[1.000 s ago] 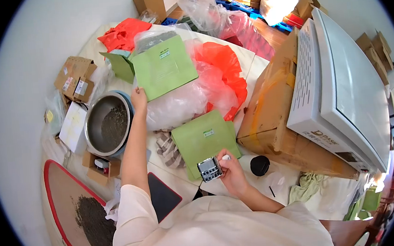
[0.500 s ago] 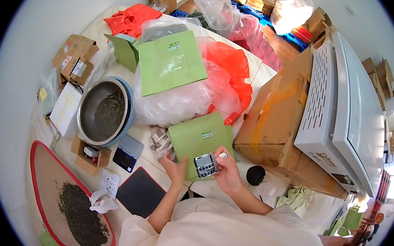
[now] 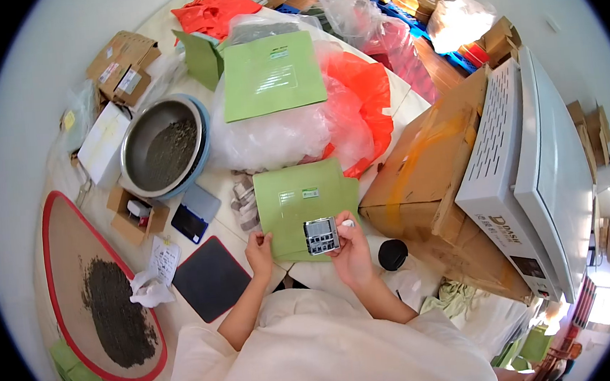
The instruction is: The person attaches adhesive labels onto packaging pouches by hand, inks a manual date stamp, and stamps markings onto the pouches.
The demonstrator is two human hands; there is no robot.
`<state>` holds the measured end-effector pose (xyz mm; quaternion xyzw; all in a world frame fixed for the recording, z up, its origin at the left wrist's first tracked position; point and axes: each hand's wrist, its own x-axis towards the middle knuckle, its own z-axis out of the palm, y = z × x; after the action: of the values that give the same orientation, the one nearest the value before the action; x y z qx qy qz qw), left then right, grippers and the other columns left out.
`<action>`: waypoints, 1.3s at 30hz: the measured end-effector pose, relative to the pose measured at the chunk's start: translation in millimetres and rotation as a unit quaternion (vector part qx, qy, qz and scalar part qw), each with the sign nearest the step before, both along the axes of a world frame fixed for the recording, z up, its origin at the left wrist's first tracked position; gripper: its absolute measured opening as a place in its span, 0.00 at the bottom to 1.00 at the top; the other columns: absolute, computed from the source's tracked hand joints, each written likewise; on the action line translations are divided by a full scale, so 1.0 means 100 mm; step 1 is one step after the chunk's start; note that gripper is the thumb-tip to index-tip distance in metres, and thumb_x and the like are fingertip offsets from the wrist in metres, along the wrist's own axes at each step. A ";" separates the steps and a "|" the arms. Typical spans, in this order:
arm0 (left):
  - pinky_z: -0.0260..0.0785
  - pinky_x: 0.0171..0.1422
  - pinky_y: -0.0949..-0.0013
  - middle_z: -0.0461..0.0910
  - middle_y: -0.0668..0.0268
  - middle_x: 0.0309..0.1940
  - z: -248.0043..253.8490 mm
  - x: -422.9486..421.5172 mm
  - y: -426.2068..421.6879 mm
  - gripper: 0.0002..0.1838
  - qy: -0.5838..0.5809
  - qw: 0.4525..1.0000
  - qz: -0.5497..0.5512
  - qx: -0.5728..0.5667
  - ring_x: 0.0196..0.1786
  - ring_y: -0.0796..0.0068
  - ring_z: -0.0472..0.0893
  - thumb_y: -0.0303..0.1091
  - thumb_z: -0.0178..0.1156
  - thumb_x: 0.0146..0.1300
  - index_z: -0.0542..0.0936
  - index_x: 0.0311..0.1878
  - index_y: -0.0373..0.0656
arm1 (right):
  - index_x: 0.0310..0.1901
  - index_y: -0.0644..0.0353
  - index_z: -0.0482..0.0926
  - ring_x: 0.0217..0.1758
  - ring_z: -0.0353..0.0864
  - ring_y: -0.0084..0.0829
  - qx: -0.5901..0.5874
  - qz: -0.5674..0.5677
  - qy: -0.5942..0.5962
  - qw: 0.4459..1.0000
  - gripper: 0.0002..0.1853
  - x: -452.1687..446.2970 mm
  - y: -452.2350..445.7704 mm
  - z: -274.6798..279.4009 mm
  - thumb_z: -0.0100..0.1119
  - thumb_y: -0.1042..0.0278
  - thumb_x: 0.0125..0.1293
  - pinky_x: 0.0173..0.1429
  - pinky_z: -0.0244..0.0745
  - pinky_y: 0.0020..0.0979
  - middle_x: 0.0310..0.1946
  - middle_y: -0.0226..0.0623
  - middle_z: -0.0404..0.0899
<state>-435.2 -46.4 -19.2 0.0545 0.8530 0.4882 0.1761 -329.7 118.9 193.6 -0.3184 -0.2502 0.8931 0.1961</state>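
My right hand is closed around a small flat rectangular thing with a silver border, a pale panel and rows of dark blocks. Something small and white shows by its fingers. A flat green bag with a small label lies just beyond, partly on another green piece. At its lower left edge, my left hand has its fingers curled in and seems to pinch that edge. Crumpled greyish strips lie beside the bag.
To the left are a steel bowl with dark loose material, a red-rimmed tray and a dark mat. A black round lid and a big carton stand right. Plastic bags pile up behind.
My left hand has gone from spread fingers to curled fingers at the green bag's lower left edge. My right hand still holds the small flat thing. The view has shifted slightly.
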 end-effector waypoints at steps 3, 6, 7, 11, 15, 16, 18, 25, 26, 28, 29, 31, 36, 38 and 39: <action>0.67 0.36 0.73 0.78 0.66 0.26 0.19 0.05 -0.15 0.09 -0.036 0.982 0.066 0.171 0.29 0.81 0.73 0.33 0.58 0.65 0.75 0.38 0.36 | 0.36 0.51 0.66 0.21 0.60 0.15 0.000 0.009 -0.008 1.000 0.03 0.01 -0.07 0.04 0.49 0.67 0.61 0.26 0.58 0.19 0.21 0.20 0.64; 0.67 0.41 0.76 0.77 0.69 0.30 0.71 0.07 -0.60 0.10 0.040 0.994 0.054 0.088 0.33 0.82 0.73 0.34 0.52 0.69 0.76 0.43 0.37 | 0.35 0.51 0.67 0.21 0.60 0.16 -0.003 0.005 -0.046 0.999 0.03 -0.04 -0.19 0.04 0.49 0.67 0.61 0.26 0.58 0.19 0.21 0.20 0.64; 0.67 0.42 0.75 0.78 0.67 0.31 0.88 0.03 -0.83 0.11 0.100 0.994 0.041 0.013 0.35 0.81 0.73 0.36 0.52 0.69 0.76 0.45 0.37 | 0.35 0.51 0.67 0.21 0.60 0.16 -0.016 0.037 -0.057 0.998 0.03 -0.04 -0.18 0.03 0.49 0.67 0.61 0.26 0.58 0.19 0.21 0.20 0.64; 0.68 0.41 0.76 0.81 0.68 0.32 1.02 -0.47 -2.06 0.13 0.107 0.991 0.064 -0.037 0.35 0.83 0.75 0.36 0.55 0.68 0.78 0.48 0.36 | 0.33 0.50 0.67 0.21 0.62 0.17 0.014 0.029 0.009 0.999 0.02 -0.29 -0.25 -0.20 0.49 0.66 0.61 0.26 0.58 0.20 0.24 0.23 0.67; 0.70 0.45 0.75 0.83 0.65 0.35 0.71 -0.44 -3.24 0.16 0.026 0.996 0.069 -0.058 0.39 0.82 0.78 0.37 0.55 0.68 0.80 0.48 0.34 | 0.34 0.51 0.67 0.21 0.60 0.14 0.027 0.156 0.005 0.987 0.03 -0.52 -0.61 -0.53 0.51 0.67 0.61 0.26 0.55 0.19 0.20 0.20 0.62; 0.70 0.45 0.74 0.83 0.64 0.35 0.68 -0.52 -3.30 0.16 0.013 0.997 0.048 -0.054 0.39 0.82 0.78 0.37 0.55 0.68 0.79 0.49 0.34 | 0.33 0.50 0.67 0.20 0.60 0.17 0.031 0.170 -0.001 0.985 0.03 -0.57 -0.68 -0.59 0.50 0.66 0.60 0.24 0.53 0.21 0.23 0.23 0.68; 0.70 0.45 0.72 0.83 0.62 0.34 0.40 -0.50 -3.50 0.16 -0.014 0.998 0.020 -0.057 0.38 0.77 0.79 0.37 0.55 0.67 0.79 0.48 0.34 | 0.34 0.51 0.67 0.20 0.59 0.15 0.042 0.207 -0.038 0.977 0.03 -0.69 -1.01 -0.74 0.50 0.67 0.61 0.25 0.53 0.20 0.21 0.21 0.64; 0.68 0.52 0.62 0.79 0.62 0.46 0.28 -0.29 -3.08 0.17 0.236 0.938 0.066 -0.244 0.49 0.57 0.76 0.32 0.62 0.57 0.80 0.51 0.47 | 0.37 0.52 0.67 0.22 0.59 0.12 0.190 0.311 -0.133 0.922 0.03 -0.91 -1.41 -0.94 0.50 0.69 0.63 0.27 0.56 0.18 0.23 0.19 0.65; 0.67 0.54 0.61 0.77 0.63 0.48 0.24 -0.18 -3.00 0.18 0.251 0.937 0.072 -0.232 0.51 0.59 0.75 0.32 0.62 0.56 0.79 0.52 0.49 | 0.37 0.53 0.67 0.23 0.60 0.12 0.233 0.331 -0.126 0.905 0.04 -0.93 -1.45 -1.02 0.51 0.71 0.63 0.28 0.56 0.18 0.24 0.21 0.66; 0.64 0.59 0.58 0.75 0.65 0.51 0.10 0.04 -2.79 0.20 0.251 0.947 0.067 -0.188 0.55 0.61 0.73 0.33 0.63 0.55 0.79 0.53 0.52 | 0.38 0.57 0.68 0.26 0.64 0.13 0.272 0.356 -0.129 0.885 0.05 -0.98 -1.56 -1.18 0.53 0.75 0.63 0.30 0.60 0.18 0.26 0.25 0.69; 0.61 0.62 0.55 0.74 0.65 0.53 0.02 0.12 -2.64 0.20 0.240 0.957 0.057 -0.154 0.58 0.61 0.72 0.34 0.63 0.55 0.78 0.53 0.52 | 0.38 0.57 0.68 0.26 0.64 0.13 0.278 0.366 -0.139 0.877 0.05 -1.01 -1.63 -1.26 0.53 0.75 0.63 0.30 0.60 0.18 0.26 0.25 0.69; 0.58 0.66 0.53 0.71 0.66 0.58 -0.03 0.19 -2.37 0.21 0.214 0.964 0.047 -0.153 0.62 0.61 0.68 0.37 0.64 0.55 0.78 0.54 0.53 | 0.38 0.58 0.70 0.28 0.67 0.15 0.503 0.388 -0.134 0.760 0.05 -1.02 -1.79 -1.37 0.55 0.75 0.63 0.32 0.64 0.20 0.28 0.26 0.70; 0.47 0.74 0.49 0.60 0.69 0.68 -0.22 0.24 -2.15 0.30 0.146 0.977 0.022 -0.152 0.71 0.62 0.57 0.46 0.66 0.52 0.73 0.61 0.58 | 0.40 0.62 0.71 0.22 0.70 0.22 0.676 0.439 -0.122 0.579 0.10 -0.97 -2.01 -1.57 0.60 0.73 0.59 0.28 0.67 0.24 0.27 0.35 0.75; 0.47 0.74 0.49 0.56 0.70 0.71 -0.29 0.24 -2.16 0.37 0.151 0.973 0.013 -0.174 0.71 0.62 0.56 0.48 0.68 0.48 0.68 0.65 0.63 | 0.40 0.62 0.71 0.21 0.72 0.25 0.699 0.444 -0.089 0.553 0.10 -0.94 -2.10 -1.64 0.60 0.73 0.58 0.28 0.68 0.26 0.27 0.36 0.76; 0.47 0.74 0.49 0.56 0.70 0.71 -0.31 0.24 -2.16 0.37 0.143 0.975 0.021 -0.168 0.71 0.62 0.56 0.48 0.68 0.48 0.68 0.65 0.63 | 0.40 0.62 0.71 0.21 0.74 0.28 0.717 0.443 -0.054 0.536 0.10 -0.92 -2.15 -1.66 0.60 0.73 0.58 0.27 0.69 0.28 0.27 0.38 0.77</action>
<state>-411.2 -261.9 -50.2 0.0760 0.9400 0.3289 0.0485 -421.8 -96.0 27.2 0.0329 -0.9256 0.3692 -0.0761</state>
